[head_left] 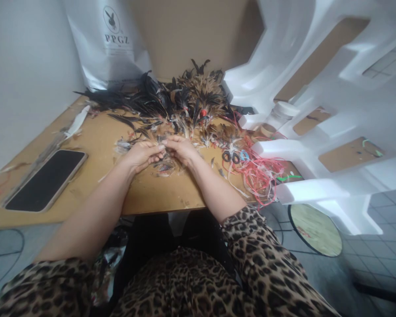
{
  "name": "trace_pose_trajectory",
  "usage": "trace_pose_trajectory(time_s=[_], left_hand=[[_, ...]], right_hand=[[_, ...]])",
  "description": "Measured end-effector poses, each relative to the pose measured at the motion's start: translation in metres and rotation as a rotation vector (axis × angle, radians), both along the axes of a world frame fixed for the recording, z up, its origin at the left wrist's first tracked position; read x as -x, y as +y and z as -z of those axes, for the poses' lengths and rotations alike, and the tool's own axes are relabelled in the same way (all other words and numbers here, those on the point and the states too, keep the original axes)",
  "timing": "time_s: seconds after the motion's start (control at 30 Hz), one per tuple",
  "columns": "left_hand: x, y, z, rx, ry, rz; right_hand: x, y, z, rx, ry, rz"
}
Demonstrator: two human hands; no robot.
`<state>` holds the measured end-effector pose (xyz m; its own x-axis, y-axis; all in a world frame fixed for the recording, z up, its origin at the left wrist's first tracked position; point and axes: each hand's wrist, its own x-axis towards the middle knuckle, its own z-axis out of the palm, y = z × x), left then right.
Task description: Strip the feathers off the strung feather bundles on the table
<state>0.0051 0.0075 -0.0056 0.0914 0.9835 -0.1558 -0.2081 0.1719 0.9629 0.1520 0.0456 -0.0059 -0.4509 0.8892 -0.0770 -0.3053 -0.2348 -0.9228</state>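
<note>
Over the middle of the table, my left hand (143,155) and my right hand (181,149) meet, thumbs and fingers pinched together. Between the fingertips is what looks like a small feather (161,138), greyish brown and mostly covered by the fingers. Loose small feathers (165,168) lie on the wood just below the hands. Behind them spreads a big heap of feathers, with long black ones (127,100) to the left and a brown bunch (206,90) to the right. Smaller tied bunches (227,136) sit right of my right hand.
A phone (46,180) lies at the left, below a white feather (77,122). Scissors (231,157) and tangled pink string (260,174) are at the right. White foam pieces (297,147) overhang the table's right edge. A white bag (108,57) stands behind.
</note>
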Motion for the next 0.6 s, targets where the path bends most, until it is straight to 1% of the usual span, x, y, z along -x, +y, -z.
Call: trace_pose_trajectory(time_s=[0.17, 0.3, 0.43, 0.5, 0.6], left_hand=[[0.003, -0.001, -0.002, 0.003, 0.023, 0.068], [0.003, -0.001, -0.004, -0.028, 0.12, 0.092], [0.002, -0.001, -0.001, -0.074, 0.265, 0.023], [0.0, -0.001, 0.0, -0.09, 0.347, -0.014], [-0.002, -0.002, 0.001, -0.094, 0.423, -0.03]], right_hand=[[-0.002, -0.004, -0.009, 0.057, -0.027, -0.044], [-0.007, -0.004, -0.013, 0.01, -0.064, -0.114], [-0.009, -0.005, -0.012, -0.139, -0.141, -0.14], [-0.008, -0.006, -0.012, -0.241, -0.216, -0.107], [-0.003, -0.009, -0.009, -0.386, -0.333, -0.014]])
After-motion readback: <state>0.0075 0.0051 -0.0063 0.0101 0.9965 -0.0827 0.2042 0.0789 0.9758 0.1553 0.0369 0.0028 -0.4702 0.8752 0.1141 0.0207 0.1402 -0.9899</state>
